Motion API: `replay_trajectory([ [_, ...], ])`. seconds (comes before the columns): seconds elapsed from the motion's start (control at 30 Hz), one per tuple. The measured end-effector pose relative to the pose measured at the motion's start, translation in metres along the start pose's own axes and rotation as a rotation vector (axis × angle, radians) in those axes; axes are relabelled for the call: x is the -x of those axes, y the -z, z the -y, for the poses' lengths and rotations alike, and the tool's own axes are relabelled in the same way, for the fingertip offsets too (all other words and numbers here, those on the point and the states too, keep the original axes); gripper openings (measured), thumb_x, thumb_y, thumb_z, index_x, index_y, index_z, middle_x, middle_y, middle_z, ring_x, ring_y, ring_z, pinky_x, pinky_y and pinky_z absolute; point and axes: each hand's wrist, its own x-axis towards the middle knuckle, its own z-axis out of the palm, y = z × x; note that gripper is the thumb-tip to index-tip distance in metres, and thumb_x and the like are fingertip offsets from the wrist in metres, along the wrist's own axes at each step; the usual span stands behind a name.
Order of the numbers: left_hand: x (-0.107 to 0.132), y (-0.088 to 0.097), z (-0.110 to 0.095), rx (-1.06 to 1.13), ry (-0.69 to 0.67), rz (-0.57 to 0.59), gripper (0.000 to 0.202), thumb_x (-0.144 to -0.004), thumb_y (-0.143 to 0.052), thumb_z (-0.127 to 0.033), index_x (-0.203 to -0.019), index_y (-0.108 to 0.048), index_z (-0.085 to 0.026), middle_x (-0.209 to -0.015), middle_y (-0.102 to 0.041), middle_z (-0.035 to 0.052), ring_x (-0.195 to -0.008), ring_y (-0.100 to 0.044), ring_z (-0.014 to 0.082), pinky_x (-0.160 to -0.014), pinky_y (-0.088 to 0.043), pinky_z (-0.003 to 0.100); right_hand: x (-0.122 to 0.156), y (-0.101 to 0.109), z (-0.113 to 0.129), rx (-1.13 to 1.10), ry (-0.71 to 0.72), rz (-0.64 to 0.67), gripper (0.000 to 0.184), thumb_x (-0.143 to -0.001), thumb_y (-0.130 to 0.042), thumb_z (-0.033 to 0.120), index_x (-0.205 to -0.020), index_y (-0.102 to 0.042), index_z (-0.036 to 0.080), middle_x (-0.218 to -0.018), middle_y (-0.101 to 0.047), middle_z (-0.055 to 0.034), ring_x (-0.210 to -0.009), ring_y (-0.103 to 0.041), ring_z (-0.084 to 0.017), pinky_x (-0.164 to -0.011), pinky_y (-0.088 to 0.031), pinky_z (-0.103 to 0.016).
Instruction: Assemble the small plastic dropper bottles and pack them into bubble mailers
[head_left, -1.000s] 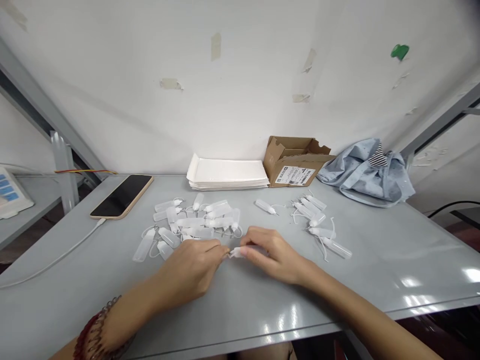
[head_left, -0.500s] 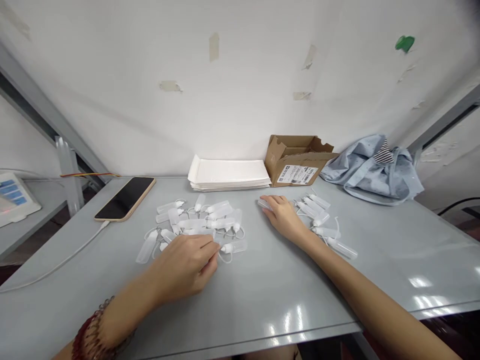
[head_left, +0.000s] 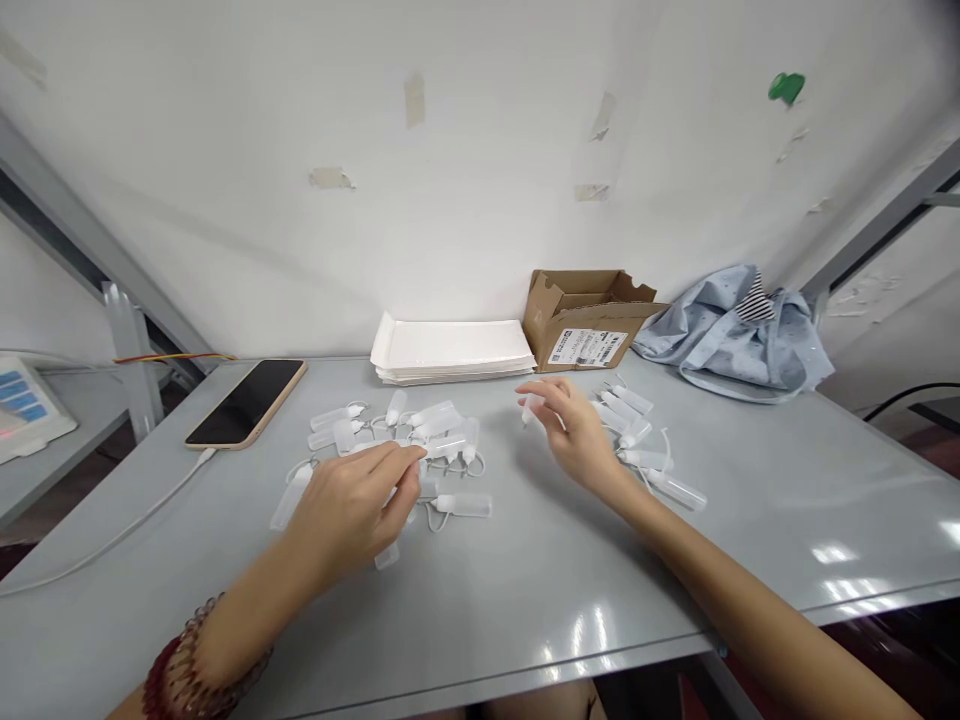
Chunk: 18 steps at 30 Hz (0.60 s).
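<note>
Head view: phone left, carton behind.
Right hand pinches a bottle; left hand partly hides loose bottles, grip unclear.

Label on carton, print unreadable

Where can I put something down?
On the table between the left arm and right arm; also right of the smaller bottle group, in front of the blue cloth. Crowded: around the left hand and bigger bottle pile.

Tbl glare, rt – soft shadows
</note>
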Motion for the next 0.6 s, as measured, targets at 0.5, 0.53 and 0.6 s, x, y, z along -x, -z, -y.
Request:
replay_trajectory([
  [0.5,0.0,0.001,-0.025,0.535,0.079,0.27,0.02,-0.091,-0.047,-0.025,-0.108,-0.055,-0.019,-0.079,-0.064,-0.0002,-0.065,-0.058,0.0115,-0.061,-0.046,0.022,0.019,-0.01,0.043,-1.017,-0.454,0.157,0.027,-0.07,-0.074,0.039,-0.083,-0.063,0.018,-0.077,-0.072,-0.001,-0.075,-0.07,-0.02,-0.089,-0.05,-0.041],
  [0.53,0.0,0.001,-0.026,0.551,0.08,0.269,0.017,-0.091,-0.048,-0.025,-0.105,-0.056,-0.019,-0.077,-0.064,-0.0003,-0.065,-0.058,0.0114,-0.06,-0.046,0.022,0.019,-0.011,0.043,-1.016,-0.453,0.161,0.028,-0.07,-0.074,0.039,-0.083,-0.063,0.017,-0.077,-0.072,-0.0014,-0.076,-0.07,-0.02,-0.089,-0.049,-0.042],
  [0.6,-0.001,0.001,-0.026,0.581,0.086,0.277,0.014,-0.089,-0.051,-0.024,-0.1,-0.058,-0.019,-0.075,-0.064,-0.0008,-0.063,-0.058,0.0111,-0.057,-0.046,0.021,0.019,-0.011,0.043,-1.013,-0.456,0.154,0.029,-0.07,-0.074,0.04,-0.083,-0.062,0.017,-0.078,-0.072,-0.0021,-0.078,-0.07,-0.021,-0.09,-0.049,-0.043],
])
